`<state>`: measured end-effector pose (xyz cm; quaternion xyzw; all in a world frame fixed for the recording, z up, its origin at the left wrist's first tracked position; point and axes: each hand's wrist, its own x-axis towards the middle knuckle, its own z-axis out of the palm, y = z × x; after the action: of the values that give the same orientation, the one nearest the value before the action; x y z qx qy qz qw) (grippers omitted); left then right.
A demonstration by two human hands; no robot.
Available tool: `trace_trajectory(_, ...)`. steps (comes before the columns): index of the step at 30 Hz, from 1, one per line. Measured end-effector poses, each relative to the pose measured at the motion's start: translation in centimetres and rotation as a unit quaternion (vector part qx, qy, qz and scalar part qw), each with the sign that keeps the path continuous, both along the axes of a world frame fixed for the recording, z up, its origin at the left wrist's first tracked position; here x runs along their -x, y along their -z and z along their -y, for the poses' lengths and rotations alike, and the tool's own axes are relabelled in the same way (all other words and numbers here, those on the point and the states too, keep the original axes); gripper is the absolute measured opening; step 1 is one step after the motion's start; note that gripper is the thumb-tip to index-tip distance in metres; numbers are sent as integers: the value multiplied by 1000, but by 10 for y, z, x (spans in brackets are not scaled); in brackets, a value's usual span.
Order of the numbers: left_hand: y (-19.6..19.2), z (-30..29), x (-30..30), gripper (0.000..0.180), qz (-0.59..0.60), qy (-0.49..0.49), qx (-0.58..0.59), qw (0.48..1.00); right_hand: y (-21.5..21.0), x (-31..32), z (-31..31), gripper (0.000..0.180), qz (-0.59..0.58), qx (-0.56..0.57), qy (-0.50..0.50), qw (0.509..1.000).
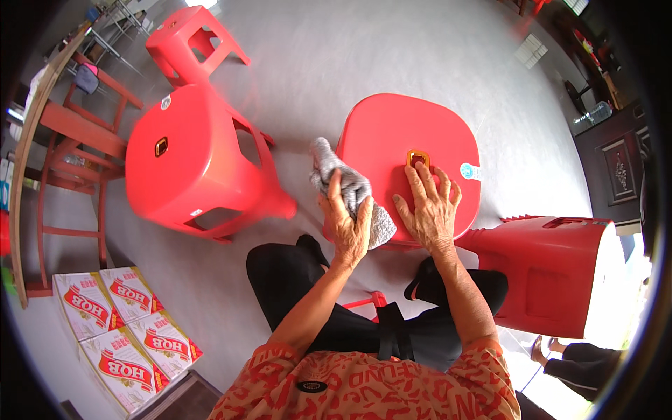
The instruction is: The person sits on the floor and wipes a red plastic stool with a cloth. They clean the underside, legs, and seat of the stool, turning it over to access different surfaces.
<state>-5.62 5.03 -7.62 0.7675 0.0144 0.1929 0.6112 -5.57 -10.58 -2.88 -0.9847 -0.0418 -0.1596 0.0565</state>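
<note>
A red plastic stool (381,122) stands right in front of my knees, its rounded seat facing up. My left hand (346,224) grips a bunched grey cloth (343,183) at the seat's left edge. Part of the cloth hangs beyond that edge. Spread flat on the seat, my right hand (430,206) has its fingertips by the small amber-rimmed hole (418,159) in the middle. A round blue-and-white sticker (470,171) lies to the right of those fingers.
Left stand a red stool (171,150) and, farther off, another red stool (183,31). White-and-red cartons (126,336) sit at the lower left by a wooden chair (77,150). A red stack of stools (535,273) lies to my right. Another person's legs (581,367) show at lower right.
</note>
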Motion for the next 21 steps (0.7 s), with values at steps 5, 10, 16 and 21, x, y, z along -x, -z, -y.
trace_trajectory(5,-30,-11,-30,65,44,94,-380,919,-2,2,2,57,-3,-20,4,1000)
trace_trajectory(10,-41,4,-80,64,79,157,-483,858,-6,3,1,56,-10,-48,1,999)
trace_trajectory(16,-36,33,-117,76,95,164,-445,875,-7,3,-1,61,-23,-106,14,994)
trace_trajectory(21,-55,37,-131,75,-82,255,-321,908,-8,0,3,70,19,-230,53,972)
